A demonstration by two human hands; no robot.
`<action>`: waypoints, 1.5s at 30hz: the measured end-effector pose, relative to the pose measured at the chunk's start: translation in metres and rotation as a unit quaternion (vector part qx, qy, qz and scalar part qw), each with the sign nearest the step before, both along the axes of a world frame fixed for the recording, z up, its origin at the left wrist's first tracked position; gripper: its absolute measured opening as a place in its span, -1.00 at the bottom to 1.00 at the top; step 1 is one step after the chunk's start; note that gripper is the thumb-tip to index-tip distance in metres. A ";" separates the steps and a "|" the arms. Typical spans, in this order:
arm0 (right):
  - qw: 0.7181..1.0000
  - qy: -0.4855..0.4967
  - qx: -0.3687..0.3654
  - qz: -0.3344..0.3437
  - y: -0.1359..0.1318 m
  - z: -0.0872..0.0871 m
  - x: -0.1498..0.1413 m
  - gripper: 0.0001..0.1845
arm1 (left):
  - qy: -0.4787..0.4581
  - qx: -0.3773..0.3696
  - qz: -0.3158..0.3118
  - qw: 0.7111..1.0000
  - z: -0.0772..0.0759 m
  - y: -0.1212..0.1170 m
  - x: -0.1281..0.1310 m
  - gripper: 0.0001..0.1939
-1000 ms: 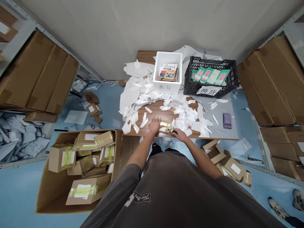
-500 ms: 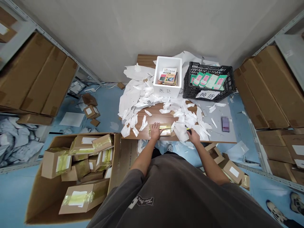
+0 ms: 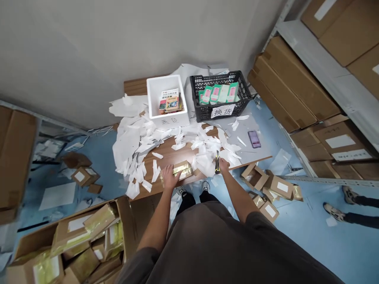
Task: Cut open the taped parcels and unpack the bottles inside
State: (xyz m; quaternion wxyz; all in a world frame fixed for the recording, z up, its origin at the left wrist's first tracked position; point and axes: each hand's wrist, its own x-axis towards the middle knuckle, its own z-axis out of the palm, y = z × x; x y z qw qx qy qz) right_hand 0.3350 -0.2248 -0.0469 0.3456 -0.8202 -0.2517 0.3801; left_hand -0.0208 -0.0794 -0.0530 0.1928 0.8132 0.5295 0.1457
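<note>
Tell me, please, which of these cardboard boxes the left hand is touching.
The tape-wrapped box on the wooden table, with the left hand on one end; the other boxes are in the large carton, on the floor or on shelves.

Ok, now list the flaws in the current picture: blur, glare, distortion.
Head view throughout: wide-angle stretch slants the right-hand shelf; the purple item is pixelated; light glints off the taped package under the left hand; the left-edge carton looks soft.
</note>
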 end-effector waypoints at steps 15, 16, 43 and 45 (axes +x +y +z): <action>0.996 0.067 0.051 0.029 0.029 -0.024 -0.156 -0.23 | 0.048 -0.052 -0.009 0.997 0.021 -0.009 0.013 -0.34; 0.996 0.063 0.043 0.047 0.032 -0.023 -0.170 -0.18 | 0.058 -0.066 -0.010 0.996 0.026 -0.010 0.013 -0.33; 0.966 -0.108 0.043 0.231 0.149 0.038 -0.310 -0.04 | -0.232 -0.151 0.225 0.934 0.011 0.027 -0.149 -0.23; 0.975 -0.063 0.062 0.202 0.142 0.032 -0.298 -0.15 | -0.178 -0.118 0.146 0.966 0.011 0.034 -0.146 -0.35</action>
